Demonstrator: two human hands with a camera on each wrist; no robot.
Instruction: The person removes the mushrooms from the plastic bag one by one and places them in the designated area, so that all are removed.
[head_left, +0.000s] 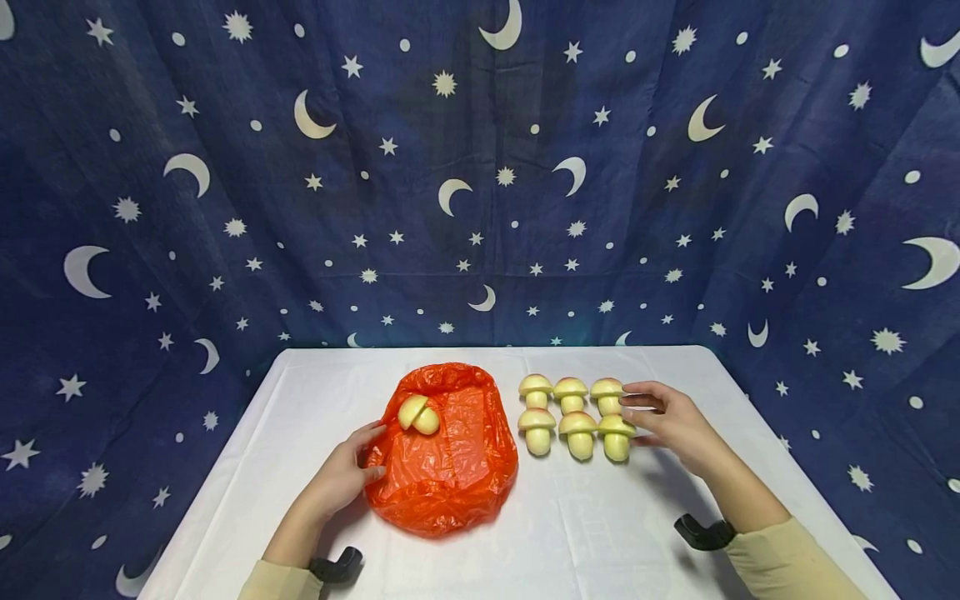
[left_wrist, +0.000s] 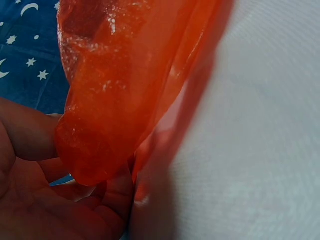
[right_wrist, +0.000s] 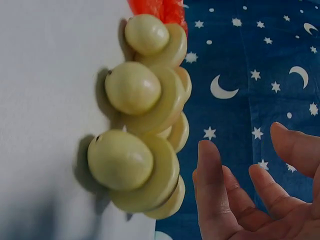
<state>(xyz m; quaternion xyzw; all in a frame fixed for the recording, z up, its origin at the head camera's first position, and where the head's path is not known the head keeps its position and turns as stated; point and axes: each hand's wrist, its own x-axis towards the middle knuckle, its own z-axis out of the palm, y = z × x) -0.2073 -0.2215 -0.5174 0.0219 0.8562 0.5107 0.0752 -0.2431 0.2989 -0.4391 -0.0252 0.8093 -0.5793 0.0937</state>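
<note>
A red plastic bag (head_left: 468,433) lies spread open with its rim rolled outward, and a single toy mushroom (head_left: 420,415) lies inside, toward its left. At the bag's left side, my left hand (head_left: 345,471) holds the rim; the left wrist view shows the red film (left_wrist: 105,115) between thumb and fingers. Several pale yellow mushrooms (head_left: 579,435) with reddish cap tops stand in two rows right of the bag. Beside the right end of these rows is my right hand (head_left: 678,425), its fingers extended and apart. In the right wrist view a gap separates the fingers from the nearest mushroom (right_wrist: 122,160).
A white cloth covers the table (head_left: 570,533). Behind it and at both sides hangs a dark blue curtain (head_left: 480,208) with moons and stars. A black wrist device (head_left: 705,532) sits on the right wrist, another (head_left: 337,567) on the left.
</note>
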